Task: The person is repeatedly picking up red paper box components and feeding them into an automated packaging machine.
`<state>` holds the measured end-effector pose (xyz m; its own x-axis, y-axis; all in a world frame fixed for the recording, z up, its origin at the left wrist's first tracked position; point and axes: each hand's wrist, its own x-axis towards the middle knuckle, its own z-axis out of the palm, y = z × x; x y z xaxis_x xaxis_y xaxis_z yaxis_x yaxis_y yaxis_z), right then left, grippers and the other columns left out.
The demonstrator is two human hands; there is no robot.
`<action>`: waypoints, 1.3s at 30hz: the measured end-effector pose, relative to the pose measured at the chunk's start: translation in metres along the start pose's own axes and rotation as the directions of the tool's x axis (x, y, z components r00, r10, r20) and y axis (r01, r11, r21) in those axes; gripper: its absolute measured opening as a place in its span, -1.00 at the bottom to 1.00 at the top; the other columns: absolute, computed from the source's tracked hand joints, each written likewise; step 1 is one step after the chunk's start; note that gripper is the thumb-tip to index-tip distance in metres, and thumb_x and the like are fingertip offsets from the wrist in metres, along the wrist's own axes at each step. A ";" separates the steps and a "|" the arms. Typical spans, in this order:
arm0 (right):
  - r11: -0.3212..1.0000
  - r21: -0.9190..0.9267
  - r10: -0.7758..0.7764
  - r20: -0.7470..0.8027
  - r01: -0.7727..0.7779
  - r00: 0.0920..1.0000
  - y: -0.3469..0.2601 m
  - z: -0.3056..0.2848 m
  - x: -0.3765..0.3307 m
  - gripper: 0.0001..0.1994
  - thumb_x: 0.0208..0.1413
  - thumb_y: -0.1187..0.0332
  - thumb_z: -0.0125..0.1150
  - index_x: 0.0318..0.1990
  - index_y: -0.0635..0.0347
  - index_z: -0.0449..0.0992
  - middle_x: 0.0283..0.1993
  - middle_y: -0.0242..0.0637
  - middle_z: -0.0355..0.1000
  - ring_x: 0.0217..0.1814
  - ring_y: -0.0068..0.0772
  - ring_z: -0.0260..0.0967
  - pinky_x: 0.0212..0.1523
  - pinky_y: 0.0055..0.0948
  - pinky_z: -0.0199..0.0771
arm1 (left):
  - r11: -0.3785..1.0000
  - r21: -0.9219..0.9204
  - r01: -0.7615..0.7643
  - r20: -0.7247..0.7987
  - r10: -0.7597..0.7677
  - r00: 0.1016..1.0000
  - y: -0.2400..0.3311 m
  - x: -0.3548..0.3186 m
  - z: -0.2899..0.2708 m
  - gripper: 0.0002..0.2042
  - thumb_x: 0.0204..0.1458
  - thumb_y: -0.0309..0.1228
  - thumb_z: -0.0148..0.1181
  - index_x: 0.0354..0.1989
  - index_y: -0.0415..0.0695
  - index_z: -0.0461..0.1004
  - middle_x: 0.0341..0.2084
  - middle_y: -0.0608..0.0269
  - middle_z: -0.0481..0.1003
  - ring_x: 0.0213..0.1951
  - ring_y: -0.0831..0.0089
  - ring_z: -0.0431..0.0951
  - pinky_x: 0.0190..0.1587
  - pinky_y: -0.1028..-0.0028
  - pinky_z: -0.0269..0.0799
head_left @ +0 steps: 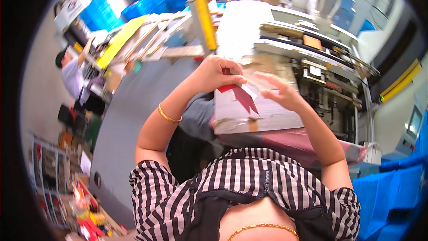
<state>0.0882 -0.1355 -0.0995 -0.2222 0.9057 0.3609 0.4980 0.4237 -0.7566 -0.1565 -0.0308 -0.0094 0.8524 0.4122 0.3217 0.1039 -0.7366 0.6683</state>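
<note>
My left hand (219, 75) is closed, thumb against curled fingers, on a folded piece of red paper or thin card (244, 98). The piece hangs down from the fingertips, and a white edge shows beside it. To its right, my right hand (285, 94) has its fingers stretched out and slightly blurred, with nothing visible in it. Both hands are above a box-like work surface (278, 122) with a pale top and brown tape on its front edge. What lies under the left fingers is hidden.
A machine with rails and metal parts (327, 69) stands to the right. A yellow post (203, 11) rises just beyond my left hand. A dark grey table (129, 120) spreads to the left. Blue bins (388, 201) stand at lower right; another person (73, 73) is far left.
</note>
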 end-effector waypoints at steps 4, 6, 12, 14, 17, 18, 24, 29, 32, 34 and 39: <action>0.885 0.413 0.172 0.138 -0.215 0.975 0.030 -0.033 -0.036 -0.44 0.18 0.14 0.23 0.29 0.09 0.30 0.23 -0.19 0.33 0.28 -0.34 0.22 0.30 -0.35 0.15 | 0.999 -0.041 -0.008 0.109 0.013 0.994 0.018 0.061 0.031 -0.85 -0.03 -0.33 0.37 -0.37 -0.14 0.64 -0.49 0.33 0.58 -0.41 0.59 0.49 -0.30 0.52 0.39; 0.789 0.575 0.181 0.120 -0.217 0.976 0.038 -0.054 -0.050 -0.39 0.14 0.13 0.28 0.30 0.13 0.27 0.19 -0.21 0.34 0.26 -0.36 0.23 0.31 -0.31 0.12 | 0.992 -0.125 -0.022 0.189 0.046 0.981 0.024 0.090 0.041 -0.88 -0.07 -0.41 0.41 -0.41 -0.19 0.63 -0.47 0.32 0.58 -0.37 0.57 0.51 -0.25 0.54 0.41; 0.971 0.054 0.240 -0.155 -0.234 0.958 0.050 -0.125 -0.055 -0.18 -0.11 0.18 0.48 0.31 0.17 0.22 0.31 -0.15 0.20 0.36 -0.27 0.10 0.37 -0.28 0.04 | 0.994 0.041 -0.106 0.463 0.075 0.883 -0.012 0.164 0.063 -0.68 -0.17 -0.23 0.49 -0.30 -0.08 0.55 -0.07 0.10 0.44 0.12 0.21 0.31 0.13 0.22 0.26; 0.979 0.012 0.201 -0.262 -0.206 0.944 0.068 -0.158 -0.047 -0.10 -0.17 0.17 0.52 0.35 0.14 0.15 0.25 -0.10 0.23 0.34 -0.21 0.12 0.37 -0.26 0.04 | 0.985 0.129 -0.116 0.401 0.056 0.915 -0.026 0.196 0.077 -0.62 -0.21 -0.20 0.51 -0.25 -0.06 0.52 -0.08 0.14 0.42 0.12 0.20 0.27 0.19 0.21 0.19; 0.973 -0.102 0.171 -0.293 -0.208 0.941 0.109 -0.206 -0.024 -0.07 -0.17 0.11 0.51 0.36 0.14 0.13 0.19 0.00 0.30 0.28 -0.08 0.15 0.32 -0.20 0.11 | 0.989 0.062 -0.138 0.295 0.114 0.949 -0.063 0.249 0.095 -0.51 -0.22 -0.20 0.51 -0.11 -0.07 0.48 0.00 0.23 0.38 0.10 0.24 0.30 0.22 0.27 0.17; 0.957 -0.155 0.197 -0.279 -0.246 0.940 0.129 -0.224 -0.017 -0.06 -0.17 0.10 0.51 0.37 0.14 0.11 0.18 -0.01 0.31 0.26 -0.11 0.19 0.30 -0.22 0.13 | 0.983 0.065 -0.173 0.215 0.156 0.964 -0.075 0.269 0.101 -0.44 -0.20 -0.25 0.51 0.01 -0.07 0.43 -0.02 0.26 0.41 0.11 0.31 0.33 0.19 0.32 0.25; 0.935 0.240 0.330 -0.319 -0.260 0.889 0.217 -0.325 0.046 -0.12 -0.02 0.22 0.41 0.41 0.13 0.00 0.07 -0.18 0.32 0.15 -0.32 0.29 0.16 -0.33 0.31 | 0.983 -0.183 -0.025 0.122 0.048 0.991 -0.122 0.409 0.096 -0.12 -0.21 -0.20 0.53 0.30 -0.06 0.12 -0.03 0.02 0.45 0.06 0.27 0.43 0.18 0.25 0.32; 0.914 -0.377 -0.009 -0.392 -0.152 0.920 0.217 -0.371 0.085 0.04 -0.21 -0.04 0.53 0.38 0.21 0.06 0.15 0.01 0.36 0.22 -0.16 0.30 0.22 -0.26 0.31 | 0.964 0.047 -0.262 0.092 0.257 0.962 -0.118 0.462 0.074 -0.03 -0.31 -0.13 0.55 0.34 -0.04 0.12 -0.10 0.08 0.51 0.04 0.30 0.44 0.20 0.24 0.25; 0.965 -0.247 -0.024 -0.414 -0.087 0.910 0.215 -0.370 0.078 -0.01 -0.16 -0.03 0.50 0.37 0.20 0.07 0.20 -0.02 0.33 0.26 -0.15 0.27 0.22 -0.27 0.29 | 0.962 -0.008 -0.273 0.112 0.272 0.956 -0.112 0.463 0.076 0.01 -0.29 -0.12 0.54 0.38 -0.04 0.07 -0.05 0.03 0.51 0.12 0.22 0.42 0.24 0.25 0.20; 0.996 -0.004 -0.074 -0.643 0.094 0.762 0.207 -0.353 0.081 -0.20 0.08 -0.01 0.29 0.35 0.23 0.11 0.22 -0.04 0.32 0.27 -0.23 0.27 0.25 -0.30 0.25 | 0.915 0.168 -0.368 -0.074 0.384 0.920 -0.114 0.451 0.082 0.04 -0.28 -0.05 0.53 0.39 -0.09 0.04 0.08 -0.06 0.43 0.18 0.11 0.36 0.26 0.22 0.18; 0.967 0.245 0.129 -0.713 0.073 0.690 0.142 -0.221 0.021 -0.62 0.35 0.16 -0.10 0.03 0.29 0.49 -0.03 -0.24 0.48 0.08 -0.38 0.41 0.14 -0.38 0.33 | 0.942 0.191 -0.275 -0.126 0.301 0.945 -0.101 0.278 0.063 -0.43 -0.11 -0.16 0.41 0.08 -0.14 0.43 -0.05 -0.02 0.48 0.07 0.06 0.39 0.12 0.22 0.33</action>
<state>0.3398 -0.0585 -0.0790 0.5082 0.6709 0.5400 0.2594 0.4787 -0.8388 0.1027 0.1248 -0.0298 0.7722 0.2352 0.5903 -0.0385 -0.9100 0.4129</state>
